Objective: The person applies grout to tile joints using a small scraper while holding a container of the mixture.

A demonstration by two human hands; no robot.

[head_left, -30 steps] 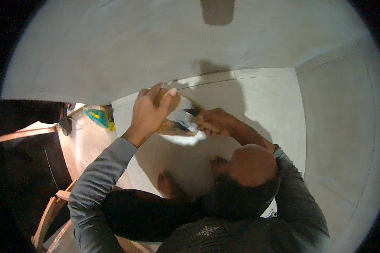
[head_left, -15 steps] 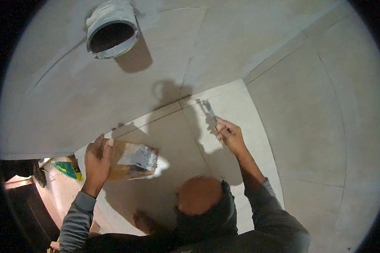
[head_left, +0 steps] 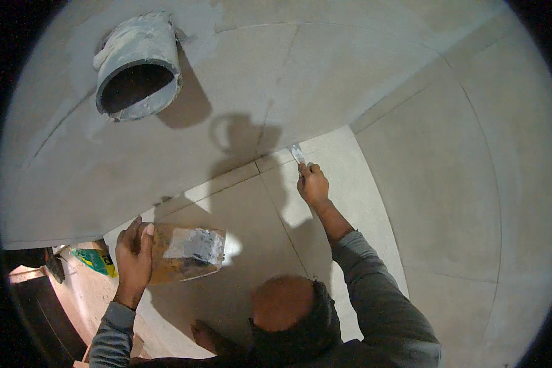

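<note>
Left of the fingers of the left hand (head_left: 135, 260) lies a green-and-yellow bag (head_left: 95, 260). Those fingers grip a rectangular brown board (head_left: 164, 262), pale paste (head_left: 189, 243) smeared beyond them. Rightward, the right hand (head_left: 314, 186) clasps a flat-bladed scraper (head_left: 297, 153) near the smooth grey wall (head_left: 331, 86).

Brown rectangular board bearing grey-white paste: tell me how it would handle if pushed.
The board is likely stiff, looking flat though the left hand grips only one end. Its smeared paste probably makes the far end slippery.
</note>
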